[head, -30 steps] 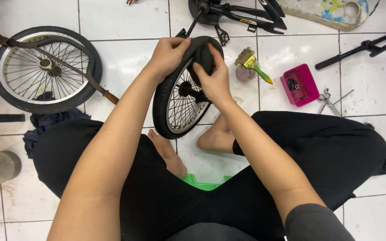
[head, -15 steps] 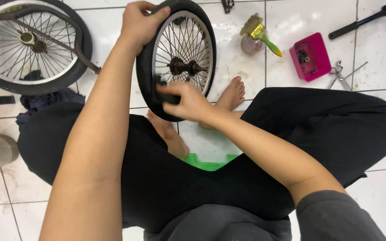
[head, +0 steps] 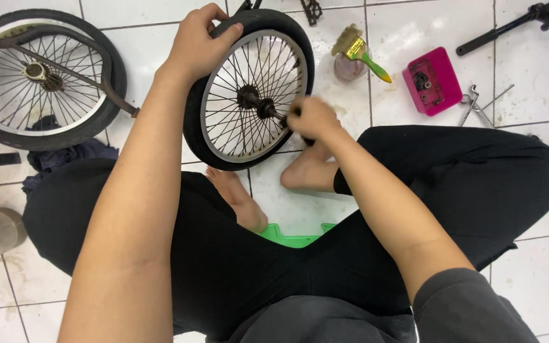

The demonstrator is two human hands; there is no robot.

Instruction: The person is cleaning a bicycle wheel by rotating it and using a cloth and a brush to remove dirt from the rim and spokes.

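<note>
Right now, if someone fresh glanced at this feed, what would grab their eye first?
The small black-tyred spoked wheel at top centre, stood upright on the white tiled floor, left hand gripping its upper rim, right hand at the axle. Next, the larger wheel lying flat at top left. Then the pink tray and yellow-green brush at upper right.

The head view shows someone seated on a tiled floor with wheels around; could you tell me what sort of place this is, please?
Probably an informal bicycle repair spot on a white tiled floor: the left hand steadies a small spoked wheel, a second wheel lies nearby, and a pink parts tray sits beside a paintbrush.
</note>
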